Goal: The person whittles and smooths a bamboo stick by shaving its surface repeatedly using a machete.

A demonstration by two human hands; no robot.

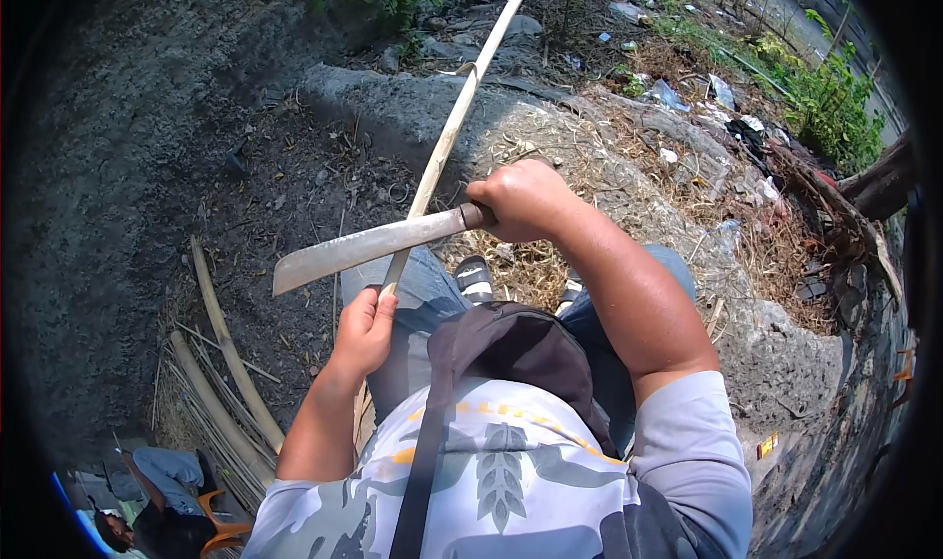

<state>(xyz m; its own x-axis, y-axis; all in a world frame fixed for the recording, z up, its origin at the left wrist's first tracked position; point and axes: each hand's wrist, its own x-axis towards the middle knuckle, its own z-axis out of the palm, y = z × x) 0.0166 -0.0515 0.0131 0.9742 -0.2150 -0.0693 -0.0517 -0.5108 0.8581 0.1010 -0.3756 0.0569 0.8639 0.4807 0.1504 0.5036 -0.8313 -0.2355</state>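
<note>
My right hand [524,200] is closed round the handle of a machete [368,248]. Its broad, worn blade points left and lies across a long, pale peeled stick [447,139], hiding a short stretch of it. Below the blade, my left hand [364,331] grips the near end of the stick, thumb along it. From there the stick slants up and away to the top edge of the view. A thin curled shaving [460,69] hangs from its upper part.
Several split poles and thin sticks [226,363] lie at the lower left. Behind them a person [169,500] sits on an orange chair [224,530]. A black bag [521,348] rests on my lap. Rubble, dry straw and litter [722,92] cover the ground at the right, beside a log [881,178].
</note>
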